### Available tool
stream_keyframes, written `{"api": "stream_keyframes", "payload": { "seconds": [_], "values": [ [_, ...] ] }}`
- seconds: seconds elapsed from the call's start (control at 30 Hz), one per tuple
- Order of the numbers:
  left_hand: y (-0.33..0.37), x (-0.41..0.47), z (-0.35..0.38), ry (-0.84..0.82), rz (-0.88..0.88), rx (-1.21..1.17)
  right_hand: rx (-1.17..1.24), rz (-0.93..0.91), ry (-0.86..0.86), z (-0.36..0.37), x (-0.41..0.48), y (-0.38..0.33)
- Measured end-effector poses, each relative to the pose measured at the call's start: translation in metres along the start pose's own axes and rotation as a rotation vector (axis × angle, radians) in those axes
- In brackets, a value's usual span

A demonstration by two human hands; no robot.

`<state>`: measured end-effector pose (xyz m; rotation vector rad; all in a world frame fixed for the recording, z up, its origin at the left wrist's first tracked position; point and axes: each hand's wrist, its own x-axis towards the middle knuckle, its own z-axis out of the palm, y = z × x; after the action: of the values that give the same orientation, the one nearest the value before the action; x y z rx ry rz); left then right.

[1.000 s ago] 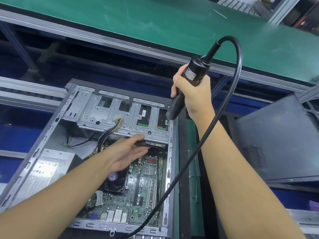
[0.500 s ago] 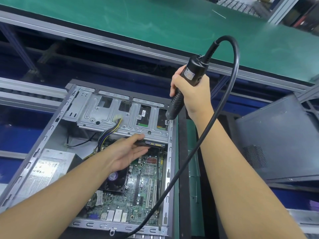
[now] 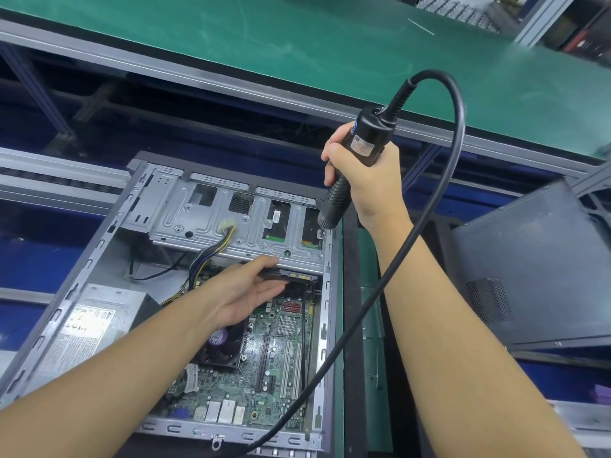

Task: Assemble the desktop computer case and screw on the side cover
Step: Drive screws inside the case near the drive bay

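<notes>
Screwdriver (image 3: 365,140) sits gripped in our right hand (image 3: 367,183), its tip on the drive cage's (image 3: 205,226) right corner; our left hand (image 3: 244,292), fingers straight, props a drive (image 3: 297,276) beneath that cage.

View: one wide-angle camera worn on the head.
Facing: forward and down into the open computer case (image 3: 172,219).
Nearness: close, at arm's length.
Background: green bench (image 3: 297,44) across the top.
</notes>
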<state>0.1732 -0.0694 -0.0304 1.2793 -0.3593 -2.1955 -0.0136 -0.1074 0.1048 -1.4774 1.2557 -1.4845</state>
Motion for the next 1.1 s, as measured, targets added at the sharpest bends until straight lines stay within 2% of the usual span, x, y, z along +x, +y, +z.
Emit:
{"api": "stream_keyframes", "payload": {
  "seconds": [0.23,0.33,0.43,0.53,0.67,0.77,1.0,1.1],
  "values": [
    [-0.001,0.000,-0.002,-0.031,-0.019,0.004,0.046,-0.032,0.029,-0.002,-0.003,0.001],
    [-0.002,0.000,-0.001,-0.093,-0.068,0.057,0.127,-0.117,0.010,-0.003,0.003,-0.009],
    [-0.001,0.000,-0.001,-0.077,-0.092,0.279,0.138,-0.190,-0.043,-0.005,0.011,-0.022],
    [0.004,0.001,-0.003,-0.026,-0.119,0.461,0.162,-0.187,-0.049,-0.005,0.009,-0.024],
    [0.004,0.007,-0.006,-0.013,0.010,0.238,0.228,-0.152,-0.003,-0.001,0.003,-0.021],
    [-0.001,0.009,-0.005,-0.058,0.038,0.049,0.248,-0.153,-0.002,0.004,0.001,-0.020],
    [-0.007,0.016,-0.004,0.002,0.131,0.030,0.246,-0.121,0.003,0.015,-0.002,-0.021],
    [-0.008,0.017,-0.010,-0.049,0.133,0.060,0.250,-0.119,0.004,0.020,-0.004,-0.025]
  ]
}}
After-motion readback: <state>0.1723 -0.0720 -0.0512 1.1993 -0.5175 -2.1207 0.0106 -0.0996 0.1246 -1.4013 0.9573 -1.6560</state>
